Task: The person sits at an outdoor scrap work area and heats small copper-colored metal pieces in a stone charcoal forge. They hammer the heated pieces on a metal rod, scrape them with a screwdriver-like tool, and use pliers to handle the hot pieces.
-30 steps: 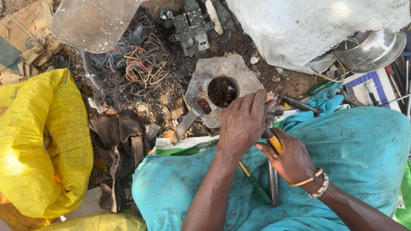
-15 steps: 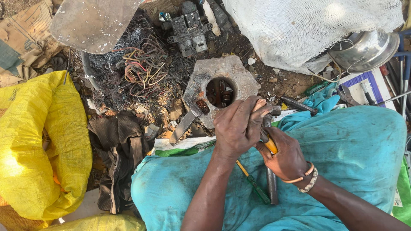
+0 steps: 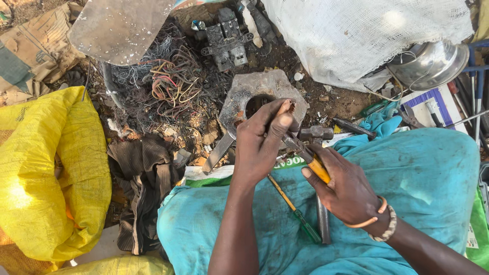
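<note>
Dirt ground, scrap all around, teal cloth (image 3: 407,173) over my lap. My right hand (image 3: 346,188) is clenched on the yellow-handled pliers (image 3: 308,158), nose pointing up-left. My left hand (image 3: 262,140) pinches a small piece at the pliers' tip; too small to identify. Both sit over my lap, just in front of the grey metal plate (image 3: 239,97) with the round hole. Screwdriver (image 3: 295,211) lies on the cloth between my forearms. Wire tangle (image 3: 173,81) beyond, yellow sack (image 3: 51,173) far left.
</note>
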